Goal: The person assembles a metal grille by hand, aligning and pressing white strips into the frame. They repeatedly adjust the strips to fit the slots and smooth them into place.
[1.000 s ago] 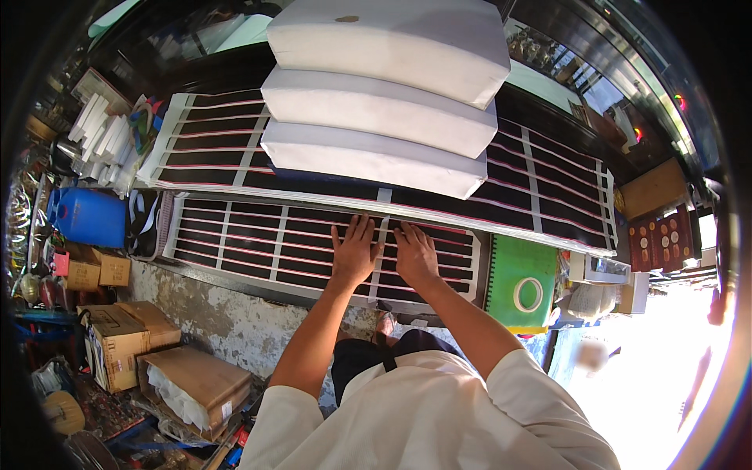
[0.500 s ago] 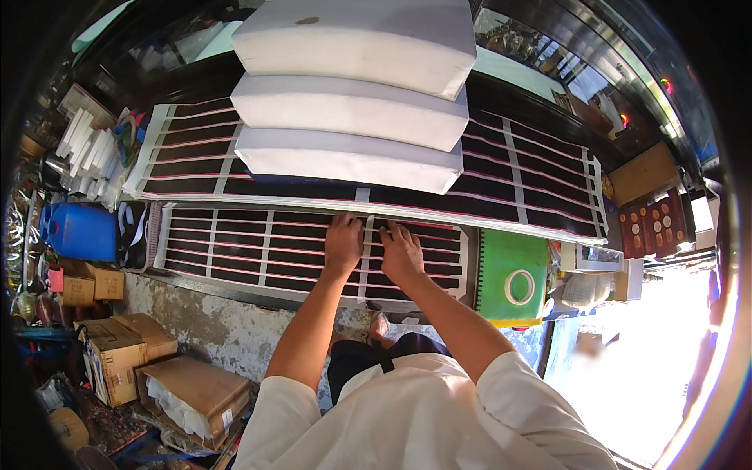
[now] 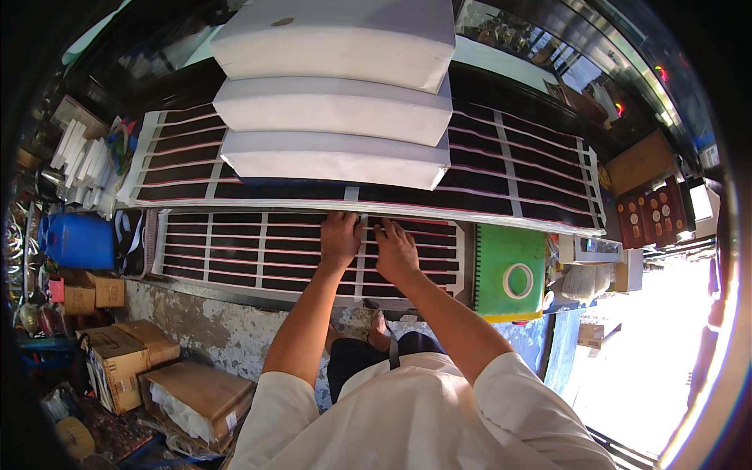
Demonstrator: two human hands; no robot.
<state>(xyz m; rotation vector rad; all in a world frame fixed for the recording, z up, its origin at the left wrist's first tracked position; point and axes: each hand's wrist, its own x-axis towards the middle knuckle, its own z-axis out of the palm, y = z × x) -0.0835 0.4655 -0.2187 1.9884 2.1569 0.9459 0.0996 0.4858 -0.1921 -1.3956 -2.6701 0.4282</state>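
Striped sheet (image 3: 294, 243): there it lay, flat, on the near side of a longer striped stack (image 3: 478, 160).
Left hand (image 3: 340, 241): fingers curled at the sheet's far edge; pinching or just pressing, I couldn't tell!
Right hand (image 3: 397, 252): just beside it, fingers bent on the sheet; grip was unclear too.
White blocks (image 3: 333, 113): 3 sat piled over that stack.

- Beneath your left hand (image 3: 340, 239) and right hand (image 3: 397, 251): near sheet (image 3: 301, 255).
- Beyond them: packages (image 3: 333, 113) on far sheets (image 3: 540, 185).
- Right of them: tape roll (image 3: 507, 280) on notebook (image 3: 509, 249).
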